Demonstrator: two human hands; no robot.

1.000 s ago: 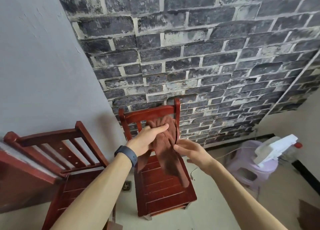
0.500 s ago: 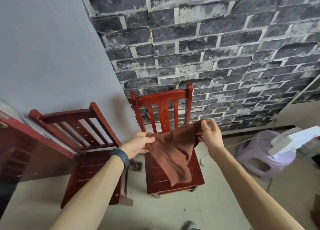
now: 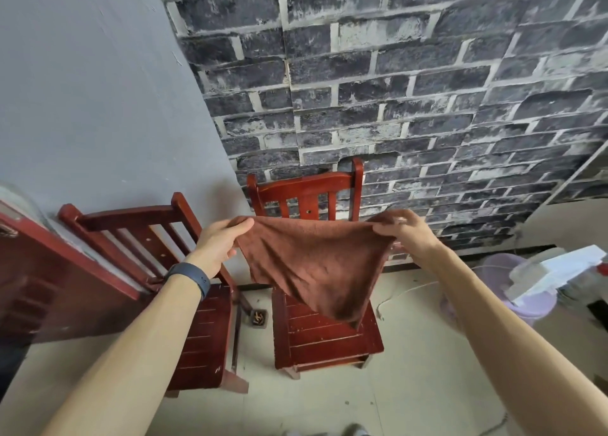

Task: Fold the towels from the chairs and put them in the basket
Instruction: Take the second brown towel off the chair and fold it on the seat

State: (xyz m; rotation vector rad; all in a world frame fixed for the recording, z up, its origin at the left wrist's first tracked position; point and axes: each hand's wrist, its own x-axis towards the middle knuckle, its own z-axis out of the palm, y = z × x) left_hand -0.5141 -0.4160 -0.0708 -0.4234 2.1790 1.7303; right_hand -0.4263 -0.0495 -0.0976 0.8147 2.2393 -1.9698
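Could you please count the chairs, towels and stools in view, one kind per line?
Red wooden chairs: 2
Brown towel: 1
Purple stool: 1
Total: 4

I see a rust-brown towel [image 3: 312, 264] spread in the air, its top corners pinched in the fingers [image 3: 241, 225] of my left hand [image 3: 218, 244] and right hand [image 3: 406, 235]. Below the fingers it hangs to a point above a red wooden chair [image 3: 329, 340] seat.
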